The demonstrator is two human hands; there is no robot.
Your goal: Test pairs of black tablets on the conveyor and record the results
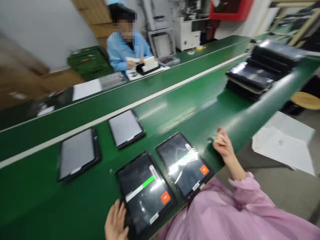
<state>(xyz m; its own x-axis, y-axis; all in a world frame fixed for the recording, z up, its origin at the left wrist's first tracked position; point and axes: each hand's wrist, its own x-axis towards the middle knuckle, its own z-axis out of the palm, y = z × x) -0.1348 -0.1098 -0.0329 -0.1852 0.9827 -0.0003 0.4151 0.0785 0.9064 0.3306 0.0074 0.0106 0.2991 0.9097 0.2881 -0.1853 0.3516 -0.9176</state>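
Observation:
Two black tablets with glossy film and orange and green stickers lie at the near edge of the green belt: a left tablet [145, 191] and a right tablet [183, 163]. My left hand [115, 222] rests flat with fingers spread, touching the left tablet's near left corner. To the right of the right tablet, my right hand [223, 144] hovers at the table edge with its fingers loosely curled; nothing shows in them. Both sleeves are pink.
Two tablets with grey screens [77, 153] [125, 127] lie farther back on the belt. A stack of black tablets [260, 71] sits at the far right. A person in a blue coat [126, 46] works across the line. White sheets [283, 141] lie below right.

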